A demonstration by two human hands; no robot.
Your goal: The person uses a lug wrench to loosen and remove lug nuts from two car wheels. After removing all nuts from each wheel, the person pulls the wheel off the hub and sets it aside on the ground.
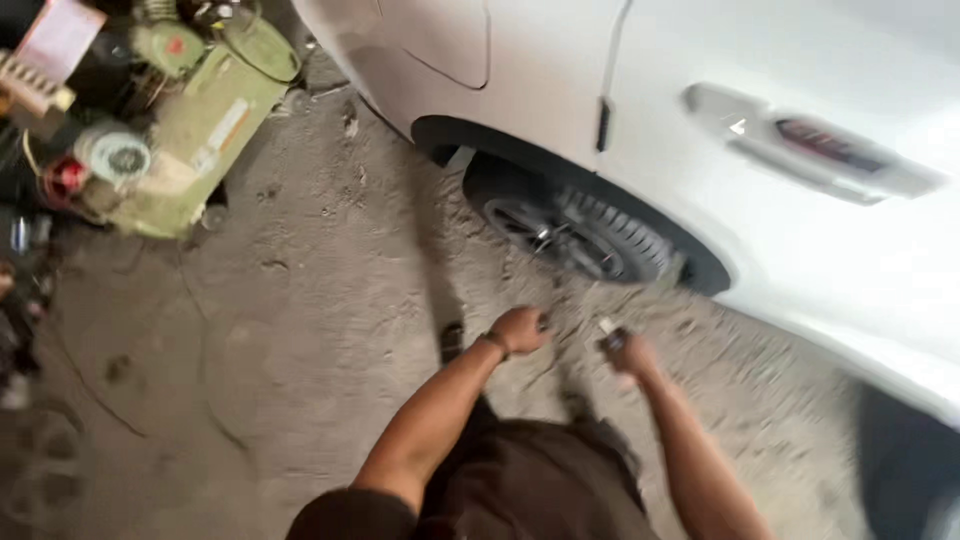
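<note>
A small dark tool with a pale tip (608, 332), blurred, is clasped in the right hand (628, 352), its long axis pointing up and left toward the car wheel (580, 238) just beyond. The left hand (520, 329) is curled into a fist just left of it; what it holds cannot be told. Far left stands a green machine (195, 120) on the dirt floor (300, 330); the white car body (800, 200) fills the right

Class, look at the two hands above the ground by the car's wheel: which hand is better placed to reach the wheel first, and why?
Probably the right hand: it holds a small tool and sits nearly below the wheel. The left hand, closed in a fist, is further toward the bare ground.
</note>
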